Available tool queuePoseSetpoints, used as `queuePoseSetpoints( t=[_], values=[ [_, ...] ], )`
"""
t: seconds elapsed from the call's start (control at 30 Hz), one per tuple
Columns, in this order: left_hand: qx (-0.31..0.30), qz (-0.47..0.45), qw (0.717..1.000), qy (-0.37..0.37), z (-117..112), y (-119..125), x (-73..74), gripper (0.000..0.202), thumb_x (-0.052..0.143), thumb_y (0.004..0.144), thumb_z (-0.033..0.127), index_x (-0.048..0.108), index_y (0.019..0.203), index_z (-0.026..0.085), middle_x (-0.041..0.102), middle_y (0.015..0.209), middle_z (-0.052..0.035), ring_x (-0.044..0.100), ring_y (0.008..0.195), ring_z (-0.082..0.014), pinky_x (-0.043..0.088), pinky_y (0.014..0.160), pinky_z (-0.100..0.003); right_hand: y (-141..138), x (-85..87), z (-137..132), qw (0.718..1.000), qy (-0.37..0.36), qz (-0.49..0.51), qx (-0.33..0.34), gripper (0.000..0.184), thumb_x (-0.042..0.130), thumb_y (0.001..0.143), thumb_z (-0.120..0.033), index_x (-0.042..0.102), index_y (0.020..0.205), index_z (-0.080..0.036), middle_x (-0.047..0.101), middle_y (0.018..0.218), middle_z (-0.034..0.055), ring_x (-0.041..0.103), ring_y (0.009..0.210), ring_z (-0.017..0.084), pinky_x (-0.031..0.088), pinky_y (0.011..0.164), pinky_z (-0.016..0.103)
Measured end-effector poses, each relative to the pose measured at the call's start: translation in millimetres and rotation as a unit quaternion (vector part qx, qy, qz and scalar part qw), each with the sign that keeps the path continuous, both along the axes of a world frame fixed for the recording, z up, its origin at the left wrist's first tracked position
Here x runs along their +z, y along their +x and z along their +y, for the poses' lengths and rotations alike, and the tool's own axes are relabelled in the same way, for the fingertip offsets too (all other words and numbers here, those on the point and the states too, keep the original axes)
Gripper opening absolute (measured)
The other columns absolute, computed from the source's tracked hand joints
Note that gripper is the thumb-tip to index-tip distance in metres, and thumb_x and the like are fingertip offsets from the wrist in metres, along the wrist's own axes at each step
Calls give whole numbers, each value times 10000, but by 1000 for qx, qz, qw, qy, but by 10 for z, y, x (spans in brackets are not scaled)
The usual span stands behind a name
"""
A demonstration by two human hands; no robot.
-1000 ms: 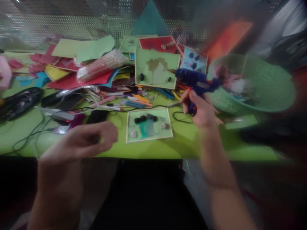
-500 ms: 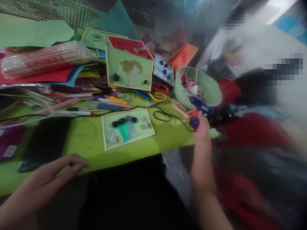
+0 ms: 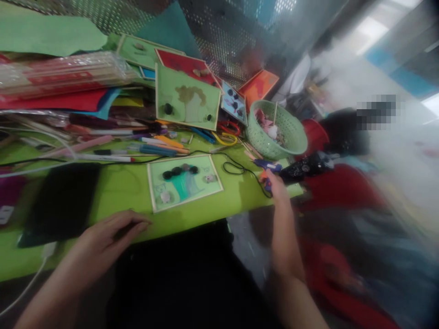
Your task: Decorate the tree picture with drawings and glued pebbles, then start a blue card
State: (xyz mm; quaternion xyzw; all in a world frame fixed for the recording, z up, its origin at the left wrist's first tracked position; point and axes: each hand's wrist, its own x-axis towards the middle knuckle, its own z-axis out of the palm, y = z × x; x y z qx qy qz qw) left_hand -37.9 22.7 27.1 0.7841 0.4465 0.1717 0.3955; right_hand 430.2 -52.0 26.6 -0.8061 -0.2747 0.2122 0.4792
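Note:
My right hand [image 3: 280, 186] is wrapped around a blue hot glue gun [image 3: 267, 165] with an orange trigger, low over the table's right end. Its black cord loops away to the left across the tabletop. Near the front edge, my left hand [image 3: 111, 233] holds nothing; its fingers are loosely bent, with a gap above the thumb. Between the two hands lies a small framed picture [image 3: 185, 183] with a light green ground, dark and pale pebbles and a teal painted shape. Neither hand touches it.
A green basket [image 3: 295, 141] with scraps stands behind the glue gun. Framed pictures [image 3: 188, 103] lean at the back. Pens [image 3: 161, 150] and scissors [image 3: 226, 139] lie in front of them. A dark flat object [image 3: 61, 203] is at left. A person's dark sleeve [image 3: 305, 169] reaches in from the right.
My right hand has lowered the glue gun from beside the basket toward the table. The left hand has shifted rightward, nearer the framed picture. The view has moved slightly.

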Motion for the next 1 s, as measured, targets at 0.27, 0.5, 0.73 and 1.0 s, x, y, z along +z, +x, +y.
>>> queuePoseSetpoints(
  t=[0.27, 0.5, 0.73, 1.0],
  values=[
    [-5, -32, 999, 10, -40, -10, -3, 285, 551, 930, 484, 744, 873, 283, 784, 900, 2, 729, 822, -221, 565, 769, -302, -12, 49, 33, 984, -143, -109, -3, 657, 496, 821, -789, 717, 718, -179, 728, 740, 93, 649, 714, 222, 471, 725, 324],
    [3, -58, 996, 71, -37, -49, -164, 350, 526, 975, 525, 724, 963, 237, 757, 979, -44, 699, 908, -225, 520, 822, -314, -77, 336, -64, 935, -265, -236, -17, 478, 534, 921, -578, 744, 766, -178, 741, 868, 183, 662, 962, 337, 431, 872, 409],
    [91, 80, 967, 226, 41, 201, -166, 449, 467, 1008, 424, 667, 1325, 177, 693, 1298, -164, 601, 1189, -387, 446, 990, -522, -506, 465, -121, 914, -121, -360, 139, 387, 506, 967, -475, 745, 1039, -178, 756, 1026, 135, 672, 945, 284, 486, 895, 403],
    [76, 106, 956, 263, -107, 320, -237, 437, 473, 1026, 327, 593, 1426, 197, 574, 1517, -120, 525, 1354, -380, 366, 1067, -560, -1228, 6, -99, 831, -46, -368, 415, 410, 508, 1028, -317, 610, 1422, -269, 612, 1472, 86, 537, 1330, 295, 431, 1120, 498]
  ],
)
